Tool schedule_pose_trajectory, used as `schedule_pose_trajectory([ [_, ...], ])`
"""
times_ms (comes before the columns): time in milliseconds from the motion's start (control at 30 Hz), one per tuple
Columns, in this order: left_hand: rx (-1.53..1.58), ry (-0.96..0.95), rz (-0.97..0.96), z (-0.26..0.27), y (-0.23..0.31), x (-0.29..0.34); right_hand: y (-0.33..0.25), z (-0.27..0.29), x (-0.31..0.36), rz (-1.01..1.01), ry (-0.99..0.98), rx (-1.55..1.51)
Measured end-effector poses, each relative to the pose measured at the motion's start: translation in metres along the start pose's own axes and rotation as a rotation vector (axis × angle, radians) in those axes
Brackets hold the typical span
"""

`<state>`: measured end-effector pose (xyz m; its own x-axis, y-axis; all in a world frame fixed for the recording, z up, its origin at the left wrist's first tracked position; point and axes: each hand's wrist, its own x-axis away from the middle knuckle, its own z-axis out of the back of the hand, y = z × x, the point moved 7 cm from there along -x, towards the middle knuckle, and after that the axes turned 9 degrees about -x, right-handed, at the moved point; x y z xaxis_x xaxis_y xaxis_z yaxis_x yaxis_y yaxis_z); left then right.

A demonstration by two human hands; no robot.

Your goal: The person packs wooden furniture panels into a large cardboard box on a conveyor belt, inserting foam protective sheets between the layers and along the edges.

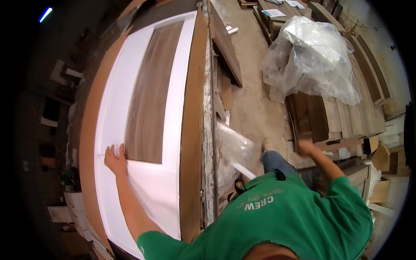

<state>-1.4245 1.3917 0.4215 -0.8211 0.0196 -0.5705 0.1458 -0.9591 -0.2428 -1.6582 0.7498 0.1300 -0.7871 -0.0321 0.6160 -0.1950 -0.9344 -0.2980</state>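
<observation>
A long wood-grain board (151, 99) lies on white sheeting (115, 93) inside an opened cardboard carton (190, 173) on the bench to my left. The sheeting shows on both sides of the board and beyond its near end. My left hand (115, 161) rests on the white sheeting at the board's near left corner, fingers spread and holding nothing. Out to the right, away from the bench, my right hand (307, 148) hangs near the end of a stack of wood-grain boards (342, 119). It looks curled, but its fingers are too blurred to read.
Clear plastic film (312, 56) is heaped on the board stack. A brown panel (227, 58) leans at the bench's worn edge (209, 130), with more plastic wrap (234, 143) lower down. Concrete floor (251, 95) runs between bench and stack. Cut cardboard (381, 158) lies at far right.
</observation>
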Motion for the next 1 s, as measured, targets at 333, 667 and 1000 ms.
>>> schedule_pose_trajectory([
  [333,0.905,0.025,-0.531,0.136,0.328,-0.078,0.125,-0.034,0.002,-0.425,-0.456,-0.282],
  [667,1.052,-1.045,-0.152,-0.068,0.555,-0.044,0.157,0.180,-0.162,-0.074,0.227,-0.357],
  [1000,0.726,-0.959,-0.125,-0.218,0.559,-0.112,0.217,0.206,-0.206,-0.292,0.062,-0.381],
])
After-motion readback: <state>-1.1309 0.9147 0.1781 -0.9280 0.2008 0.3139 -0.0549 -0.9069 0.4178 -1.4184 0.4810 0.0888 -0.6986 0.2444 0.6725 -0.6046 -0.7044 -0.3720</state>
